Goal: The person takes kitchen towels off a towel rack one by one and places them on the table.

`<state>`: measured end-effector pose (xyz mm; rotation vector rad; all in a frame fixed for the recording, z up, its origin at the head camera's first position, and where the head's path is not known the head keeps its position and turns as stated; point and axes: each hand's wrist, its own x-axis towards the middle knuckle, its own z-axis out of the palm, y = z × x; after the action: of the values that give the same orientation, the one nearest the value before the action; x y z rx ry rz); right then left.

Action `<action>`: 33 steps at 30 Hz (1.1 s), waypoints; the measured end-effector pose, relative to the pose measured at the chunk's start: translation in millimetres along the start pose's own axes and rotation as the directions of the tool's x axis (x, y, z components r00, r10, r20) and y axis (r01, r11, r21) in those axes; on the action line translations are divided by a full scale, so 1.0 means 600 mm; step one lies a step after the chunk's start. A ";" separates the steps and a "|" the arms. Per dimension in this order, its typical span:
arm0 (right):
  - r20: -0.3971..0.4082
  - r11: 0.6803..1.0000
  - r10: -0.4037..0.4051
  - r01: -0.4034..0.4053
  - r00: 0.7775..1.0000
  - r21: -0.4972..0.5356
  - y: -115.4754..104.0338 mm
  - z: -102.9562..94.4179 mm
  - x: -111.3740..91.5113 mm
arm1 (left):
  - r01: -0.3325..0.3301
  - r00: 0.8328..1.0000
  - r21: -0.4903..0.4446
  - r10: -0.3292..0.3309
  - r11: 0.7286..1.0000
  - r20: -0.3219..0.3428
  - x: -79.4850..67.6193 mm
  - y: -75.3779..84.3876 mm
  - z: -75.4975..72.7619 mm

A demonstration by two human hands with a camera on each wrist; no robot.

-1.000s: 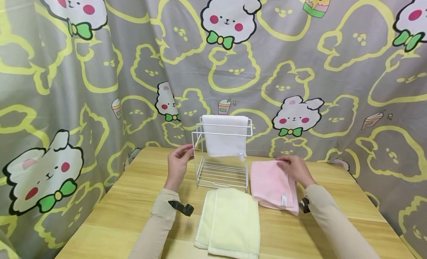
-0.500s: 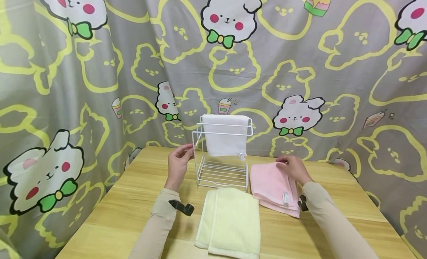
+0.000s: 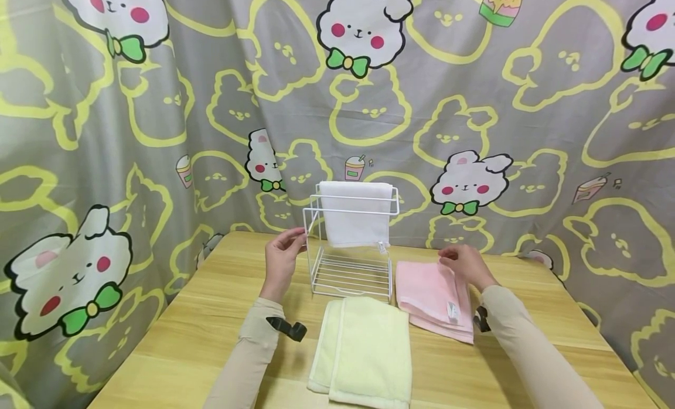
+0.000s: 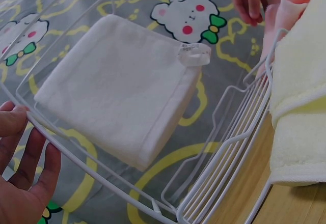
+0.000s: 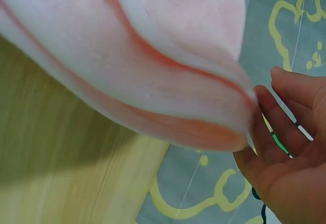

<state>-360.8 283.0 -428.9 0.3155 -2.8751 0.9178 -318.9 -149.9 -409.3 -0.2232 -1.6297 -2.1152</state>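
Note:
A white wire rack (image 3: 350, 292) stands on the table, with a folded white towel (image 3: 355, 221) hanging over its back top bar. My left hand (image 3: 282, 259) holds the rack's left upright; in the left wrist view, the thumb and fingers lie on either side of that wire. To the right of the rack lies a folded pink towel (image 3: 427, 289) with a small white tag. At its far right edge is my right hand (image 3: 466, 265), fingertips against the cloth; in the right wrist view the thumb stands apart from the fingers. A folded pale yellow towel (image 3: 371, 350) lies in front of the rack.
The wooden table (image 3: 174, 338) reaches back to a grey patterned curtain (image 3: 211, 104), which hangs behind and at both sides. Black wrist mounts (image 3: 287, 328) sit on both sleeves.
The far edge of the pink towel has sunk lower and its near corner has shifted slightly toward me. My right thumb and fingers have loosened from it. The left hand and rack have stayed put.

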 end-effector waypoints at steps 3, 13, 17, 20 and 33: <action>-0.010 1.000 -0.016 0.016 1.000 -0.006 0.000 -0.003 0.001 | -0.002 1.000 0.008 0.002 1.000 0.008 -0.001 0.000 -0.001; -0.050 0.999 -0.042 0.043 0.998 0.030 -0.011 -0.020 0.001 | -0.005 1.000 0.019 0.005 1.000 0.010 -0.001 -0.002 -0.002; -0.080 0.996 -0.027 0.034 0.996 0.086 -0.019 -0.035 0.003 | -0.004 1.000 0.019 0.004 1.000 0.007 -0.001 -0.001 -0.001; -0.105 0.993 -0.022 0.033 0.994 0.110 -0.030 -0.046 0.005 | -0.005 1.000 0.015 0.005 1.000 0.007 -0.001 0.000 -0.001; -0.216 0.986 -0.063 0.094 0.974 0.136 -0.109 -0.094 0.016 | -0.001 1.000 0.009 0.001 1.000 0.005 0.000 -0.003 -0.001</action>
<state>-353.0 262.4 -344.7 0.3210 -2.5909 1.0790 -319.8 -149.9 -410.9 -0.2270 -1.6411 -2.1080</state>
